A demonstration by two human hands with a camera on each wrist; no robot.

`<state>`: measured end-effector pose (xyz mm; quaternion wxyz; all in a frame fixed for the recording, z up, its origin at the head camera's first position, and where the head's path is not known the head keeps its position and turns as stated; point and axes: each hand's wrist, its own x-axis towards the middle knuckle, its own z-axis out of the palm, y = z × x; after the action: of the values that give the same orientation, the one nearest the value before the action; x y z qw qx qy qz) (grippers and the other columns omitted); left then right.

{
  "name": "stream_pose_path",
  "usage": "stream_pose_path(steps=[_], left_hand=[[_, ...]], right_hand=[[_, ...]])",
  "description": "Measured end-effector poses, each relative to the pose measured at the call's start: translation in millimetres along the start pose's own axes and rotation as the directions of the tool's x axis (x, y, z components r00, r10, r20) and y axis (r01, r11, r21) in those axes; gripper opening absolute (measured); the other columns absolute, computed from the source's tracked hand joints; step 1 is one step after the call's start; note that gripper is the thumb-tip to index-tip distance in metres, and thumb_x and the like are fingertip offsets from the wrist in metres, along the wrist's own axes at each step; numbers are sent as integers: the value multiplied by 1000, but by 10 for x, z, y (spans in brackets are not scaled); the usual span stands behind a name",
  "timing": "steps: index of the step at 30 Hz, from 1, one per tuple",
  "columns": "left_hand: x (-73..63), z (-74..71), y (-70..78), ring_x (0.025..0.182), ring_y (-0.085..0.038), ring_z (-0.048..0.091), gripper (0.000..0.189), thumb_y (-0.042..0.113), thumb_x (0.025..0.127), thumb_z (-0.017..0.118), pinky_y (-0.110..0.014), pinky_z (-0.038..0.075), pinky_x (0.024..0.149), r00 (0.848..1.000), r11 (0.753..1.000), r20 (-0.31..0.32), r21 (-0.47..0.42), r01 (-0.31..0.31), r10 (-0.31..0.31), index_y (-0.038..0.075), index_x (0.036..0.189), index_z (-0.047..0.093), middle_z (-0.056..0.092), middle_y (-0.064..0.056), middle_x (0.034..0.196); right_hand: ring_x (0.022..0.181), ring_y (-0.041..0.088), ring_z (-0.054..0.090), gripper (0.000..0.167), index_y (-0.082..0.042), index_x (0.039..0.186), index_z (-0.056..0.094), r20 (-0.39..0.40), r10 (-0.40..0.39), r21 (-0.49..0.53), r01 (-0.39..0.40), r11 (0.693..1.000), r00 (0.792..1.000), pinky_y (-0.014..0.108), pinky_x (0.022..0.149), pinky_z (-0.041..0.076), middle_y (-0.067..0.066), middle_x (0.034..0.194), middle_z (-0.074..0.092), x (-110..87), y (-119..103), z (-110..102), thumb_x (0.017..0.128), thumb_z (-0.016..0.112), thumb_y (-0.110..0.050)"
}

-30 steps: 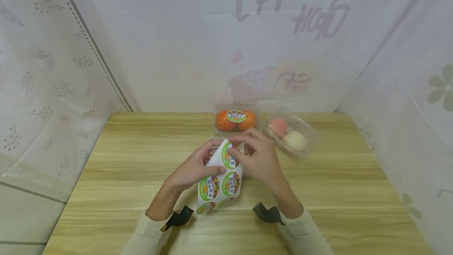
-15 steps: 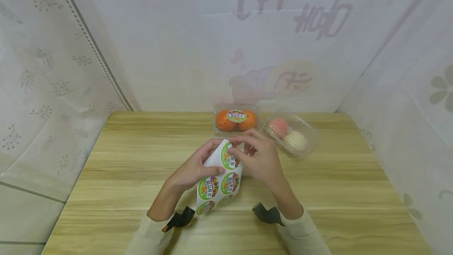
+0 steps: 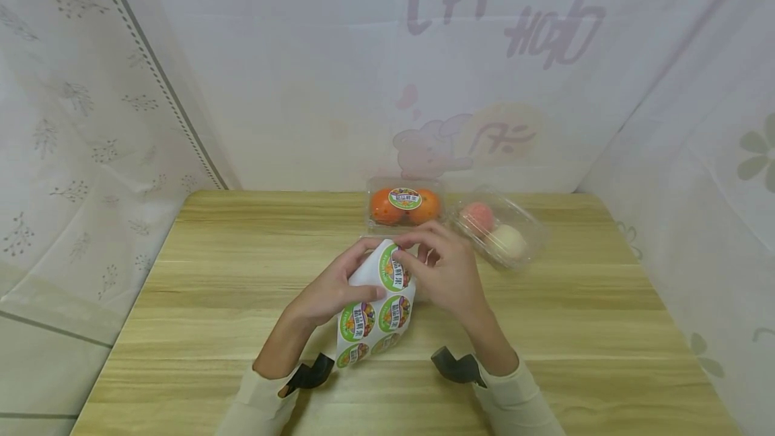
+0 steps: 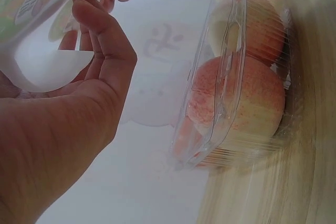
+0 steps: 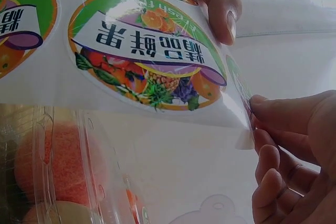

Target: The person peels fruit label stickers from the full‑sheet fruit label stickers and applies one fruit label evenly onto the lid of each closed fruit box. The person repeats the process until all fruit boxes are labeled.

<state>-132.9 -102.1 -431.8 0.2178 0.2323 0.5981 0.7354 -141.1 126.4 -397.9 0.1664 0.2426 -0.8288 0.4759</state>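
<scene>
Both hands hold a sheet of round fruit stickers [image 3: 366,276] over the middle of the table. It is white, with green-edged labels bearing fruit pictures and "Fresh fruit" lettering. My left hand [image 3: 323,293] grips the sheet's left side, thumb across the printed face and fingers behind. At the far right corner, my right hand [image 3: 445,273] pinches the edge of a sticker between thumb and fingertips. In the right wrist view, a sticker [image 5: 149,51] fills the middle, and the right thumb [image 5: 283,113] presses at the sheet's curled edge. The backing hides part of the left fingers.
Behind the hands, a clear box [image 3: 374,187] holds two oranges [image 3: 383,208] and carries a label [image 3: 404,198] on its lid. Right of it, a tilted clear box [image 3: 529,227] contains a pink fruit [image 3: 476,218] and a cream fruit [image 3: 506,241]. Patterned cloth [image 3: 290,86] encloses the wooden table [image 3: 230,274].
Both hands keep their grip at the same spot. The top sticker shifts slightly with small movements of the right fingertips at its edge.
</scene>
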Motion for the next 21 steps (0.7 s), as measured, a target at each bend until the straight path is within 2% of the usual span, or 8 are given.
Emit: stream_pose_path(steps=[21], left_hand=[[31, 10, -6, 105, -34, 76, 66, -4, 93, 71, -50, 65, 81, 1000, 1000, -14, 22, 4, -4, 1, 155, 47, 70, -21, 129]], right_hand=[[71, 13, 60, 20, -11, 100, 83, -4, 17, -14, -17, 1000, 1000, 26, 63, 50, -6, 94, 73, 12, 19, -23, 85, 95, -4]])
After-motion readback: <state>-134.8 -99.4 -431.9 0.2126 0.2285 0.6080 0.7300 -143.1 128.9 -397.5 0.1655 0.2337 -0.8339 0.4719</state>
